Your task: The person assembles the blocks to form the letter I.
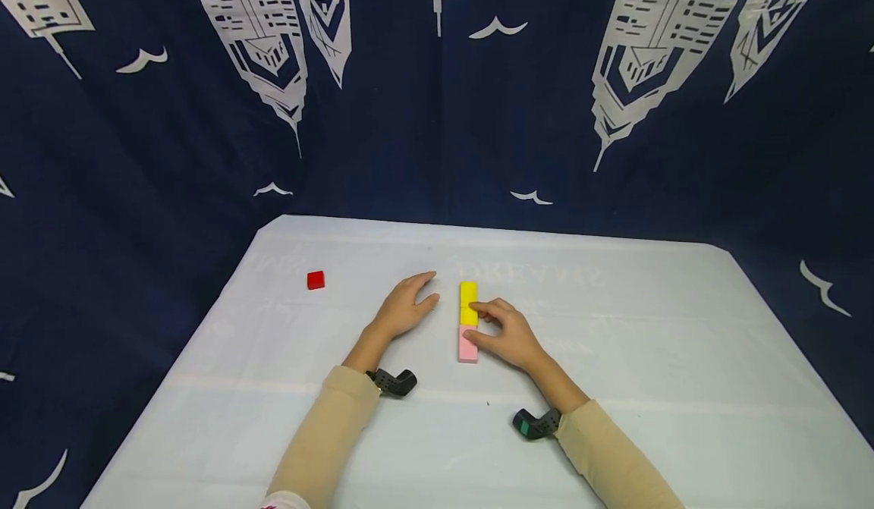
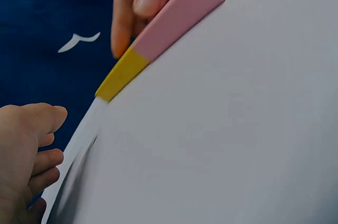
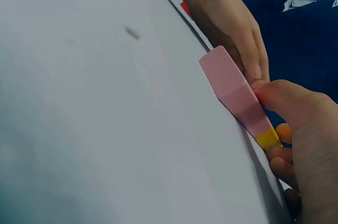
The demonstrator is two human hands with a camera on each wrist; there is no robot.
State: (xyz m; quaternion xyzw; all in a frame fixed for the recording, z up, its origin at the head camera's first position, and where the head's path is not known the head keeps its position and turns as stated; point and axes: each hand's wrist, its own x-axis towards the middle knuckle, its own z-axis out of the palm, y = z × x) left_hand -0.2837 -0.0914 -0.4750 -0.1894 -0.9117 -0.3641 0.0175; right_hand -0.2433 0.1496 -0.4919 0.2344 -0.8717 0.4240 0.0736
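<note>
A short row of blocks lies on the white table, with two yellow blocks (image 1: pixel 468 293) at the far end and a pink block (image 1: pixel 467 353) at the near end. My right hand (image 1: pixel 508 334) comes in from the right, its thumb tip at the pink block and its fingertips beside the yellow part. In the right wrist view the thumb touches the side of the pink block (image 3: pixel 232 86), close to the yellow end (image 3: pixel 268 138). My left hand (image 1: pixel 403 308) hovers left of the row, fingers spread and holding nothing.
A red block (image 1: pixel 315 280) sits by itself toward the table's back left. Behind the far edge of the white table (image 1: pixel 614 327) hangs a dark blue cloth (image 1: pixel 437 152) printed with buildings and birds. Each wrist wears a black band with a camera.
</note>
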